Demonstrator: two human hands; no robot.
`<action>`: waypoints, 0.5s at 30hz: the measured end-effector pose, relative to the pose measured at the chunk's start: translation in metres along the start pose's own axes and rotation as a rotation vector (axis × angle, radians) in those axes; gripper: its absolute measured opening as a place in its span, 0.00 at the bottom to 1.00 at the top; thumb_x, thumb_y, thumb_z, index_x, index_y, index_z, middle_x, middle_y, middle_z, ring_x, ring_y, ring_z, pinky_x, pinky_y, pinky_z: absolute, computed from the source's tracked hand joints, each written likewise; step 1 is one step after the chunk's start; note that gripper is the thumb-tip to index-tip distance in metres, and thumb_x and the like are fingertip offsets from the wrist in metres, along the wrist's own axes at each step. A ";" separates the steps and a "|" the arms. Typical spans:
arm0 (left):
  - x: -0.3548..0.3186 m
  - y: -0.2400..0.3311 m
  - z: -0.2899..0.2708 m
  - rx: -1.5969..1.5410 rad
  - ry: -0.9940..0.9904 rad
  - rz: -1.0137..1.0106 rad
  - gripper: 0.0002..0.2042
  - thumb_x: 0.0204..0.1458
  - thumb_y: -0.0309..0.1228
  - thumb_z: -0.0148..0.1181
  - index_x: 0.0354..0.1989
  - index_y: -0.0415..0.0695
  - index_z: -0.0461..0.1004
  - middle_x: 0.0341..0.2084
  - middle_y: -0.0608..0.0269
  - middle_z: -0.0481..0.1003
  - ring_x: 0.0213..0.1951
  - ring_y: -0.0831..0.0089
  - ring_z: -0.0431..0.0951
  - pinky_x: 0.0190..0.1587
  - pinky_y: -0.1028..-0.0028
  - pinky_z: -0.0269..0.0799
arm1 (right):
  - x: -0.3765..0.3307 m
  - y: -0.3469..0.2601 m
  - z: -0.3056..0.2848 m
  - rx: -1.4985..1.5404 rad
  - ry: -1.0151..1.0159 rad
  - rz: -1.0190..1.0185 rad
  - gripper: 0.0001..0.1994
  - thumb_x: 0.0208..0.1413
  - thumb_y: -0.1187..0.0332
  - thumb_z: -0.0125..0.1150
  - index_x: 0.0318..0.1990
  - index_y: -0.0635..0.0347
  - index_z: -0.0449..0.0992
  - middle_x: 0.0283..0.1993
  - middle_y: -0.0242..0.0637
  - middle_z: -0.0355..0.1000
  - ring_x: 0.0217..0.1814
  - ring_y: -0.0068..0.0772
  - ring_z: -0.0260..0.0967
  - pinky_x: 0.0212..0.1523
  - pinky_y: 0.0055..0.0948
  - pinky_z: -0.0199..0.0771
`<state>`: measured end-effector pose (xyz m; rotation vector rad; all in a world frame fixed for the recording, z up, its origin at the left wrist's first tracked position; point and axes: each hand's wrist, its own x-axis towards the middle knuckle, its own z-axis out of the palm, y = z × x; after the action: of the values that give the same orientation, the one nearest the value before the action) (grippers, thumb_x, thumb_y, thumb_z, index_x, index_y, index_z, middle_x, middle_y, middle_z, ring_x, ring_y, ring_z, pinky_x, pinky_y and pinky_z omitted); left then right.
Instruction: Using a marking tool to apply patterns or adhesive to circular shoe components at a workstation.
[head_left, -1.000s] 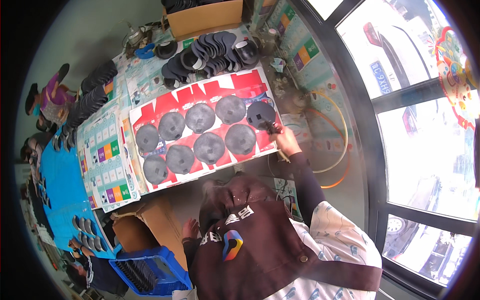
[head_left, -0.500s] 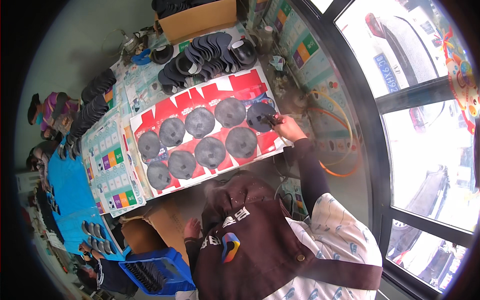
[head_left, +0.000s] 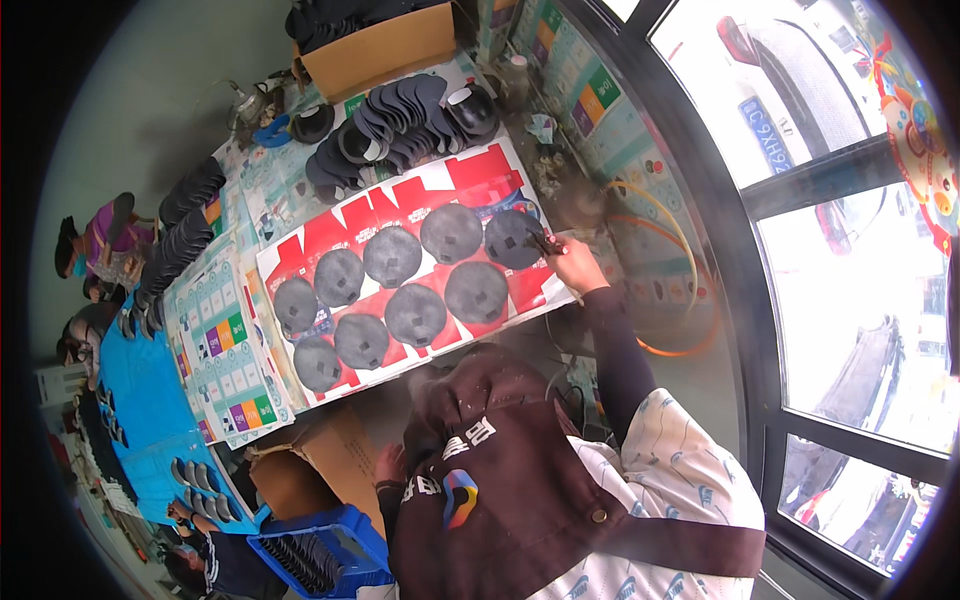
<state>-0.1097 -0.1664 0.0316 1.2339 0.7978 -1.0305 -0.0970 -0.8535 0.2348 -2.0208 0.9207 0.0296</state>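
Note:
My right hand (head_left: pixel 577 267) is closed around a small dark spray gun (head_left: pixel 546 243), partly hidden by my fingers. The gun's front end is at the right edge of a round dark piece (head_left: pixel 508 238), the rightmost of the far row. Several similar grey rounds, such as this one (head_left: pixel 475 293), lie in two rows on a red and white printed sheet (head_left: pixel 530 285). Each has a small squarish patch. My left hand (head_left: pixel 390 463) hangs low beside my apron, below the table's near edge; its fingers are too indistinct to read.
Curved black pieces (head_left: pixel 400 115) are stacked at the table's back, before a cardboard box (head_left: pixel 380 50). Yellow and orange hoses (head_left: pixel 690 250) loop at right by the window. A blue crate (head_left: pixel 350 530) stands lower left. Other people (head_left: pixel 110 225) work along a blue table (head_left: pixel 150 390).
The whole view has shifted slightly. My right hand and the spray gun have moved a little right, off the rightmost round piece toward its edge. My left hand stays low.

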 end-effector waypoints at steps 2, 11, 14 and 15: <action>0.004 0.000 -0.002 0.065 -0.124 0.073 0.21 0.68 0.35 0.41 0.69 0.44 0.60 0.64 0.52 0.68 0.63 0.54 0.69 0.62 0.58 0.68 | 0.002 -0.001 0.000 0.022 0.155 -0.056 0.18 0.55 0.66 0.54 0.51 0.60 0.79 0.44 0.62 0.76 0.52 0.66 0.72 0.52 0.50 0.73; 0.003 -0.009 -0.005 0.156 -0.159 0.157 0.21 0.67 0.31 0.42 0.68 0.43 0.60 0.62 0.51 0.70 0.60 0.55 0.72 0.59 0.61 0.72 | -0.017 0.011 -0.007 -0.112 0.218 0.080 0.16 0.59 0.63 0.56 0.49 0.61 0.80 0.44 0.62 0.76 0.52 0.66 0.72 0.52 0.52 0.73; 0.024 -0.019 -0.012 0.085 -0.189 0.135 0.21 0.66 0.28 0.44 0.68 0.42 0.61 0.60 0.50 0.71 0.58 0.54 0.74 0.59 0.62 0.73 | -0.018 0.014 -0.001 0.088 -0.023 0.112 0.19 0.56 0.63 0.58 0.53 0.59 0.79 0.45 0.60 0.77 0.54 0.64 0.73 0.53 0.48 0.73; 0.029 -0.022 -0.015 0.124 -0.151 0.107 0.21 0.65 0.27 0.46 0.67 0.41 0.62 0.60 0.49 0.72 0.58 0.54 0.74 0.60 0.61 0.73 | -0.017 0.014 0.000 0.080 -0.005 0.113 0.19 0.56 0.63 0.58 0.53 0.59 0.79 0.45 0.60 0.77 0.54 0.64 0.73 0.53 0.48 0.73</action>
<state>-0.1188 -0.1570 -0.0052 1.2728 0.5520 -1.0843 -0.1178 -0.8483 0.2308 -1.8929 1.0170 0.0593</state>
